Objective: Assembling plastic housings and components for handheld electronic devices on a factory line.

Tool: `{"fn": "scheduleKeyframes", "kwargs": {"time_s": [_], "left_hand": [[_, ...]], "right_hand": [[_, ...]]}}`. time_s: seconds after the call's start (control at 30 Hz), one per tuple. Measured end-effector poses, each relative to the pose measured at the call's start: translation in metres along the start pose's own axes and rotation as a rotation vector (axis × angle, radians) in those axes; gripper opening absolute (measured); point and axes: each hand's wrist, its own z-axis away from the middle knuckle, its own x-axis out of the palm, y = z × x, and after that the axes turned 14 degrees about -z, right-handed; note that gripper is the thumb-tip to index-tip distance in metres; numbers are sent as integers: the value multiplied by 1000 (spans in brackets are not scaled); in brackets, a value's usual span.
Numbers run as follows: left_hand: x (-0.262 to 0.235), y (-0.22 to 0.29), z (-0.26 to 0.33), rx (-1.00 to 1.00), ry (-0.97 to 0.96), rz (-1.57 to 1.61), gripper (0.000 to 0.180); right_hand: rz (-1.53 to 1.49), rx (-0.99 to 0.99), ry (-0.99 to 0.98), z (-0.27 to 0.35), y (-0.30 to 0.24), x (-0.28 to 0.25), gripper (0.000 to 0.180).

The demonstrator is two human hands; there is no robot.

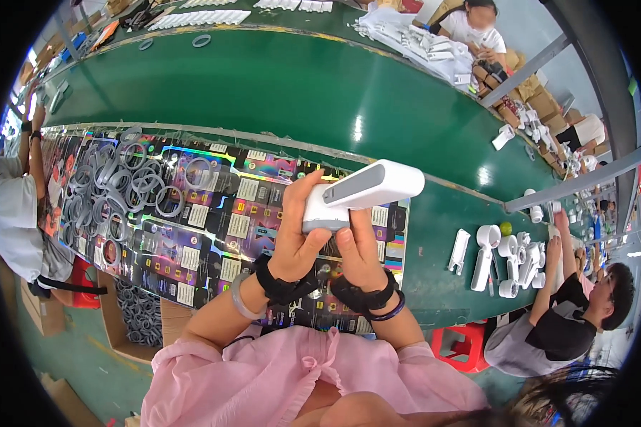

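Between both hands, above the printed sheet, is a white plastic device (384, 179) with a round end and a long handle inlaid with a grey strip. The handle points up to the right, away from me. A grey ring (324, 222) sits around the edge of the round end, on the side toward me. My left hand (296, 231) wraps the round end from the left, thumb on the grey ring. My right hand (360, 252) grips it from the right, its thumb pressed beside the left thumb. Palms hide part of the round end.
Loose grey rings (110, 181) lie heaped at the left on the shiny printed sheet (214, 260). White device parts (488, 260) stand on the green table at right, near a seated co-worker (548, 320). A carton of grey rings (141, 313) is below left.
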Motion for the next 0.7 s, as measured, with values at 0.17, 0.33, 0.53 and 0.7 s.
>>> {"fn": "scheduleKeyframes", "kwargs": {"time_s": [0.17,0.33,0.53,0.7], "left_hand": [[12,3,4,-90,67,11,59],[20,18,10,-212,100,214,58],[32,43,-11,-90,43,80,51],[63,50,-21,-110,59,51,42]], "right_hand": [[-84,-2,234,5,4,20,62],[-216,10,281,10,-2,26,59],[-66,-249,451,0,-19,13,56],[49,-265,570,0,-23,-12,55]]}}
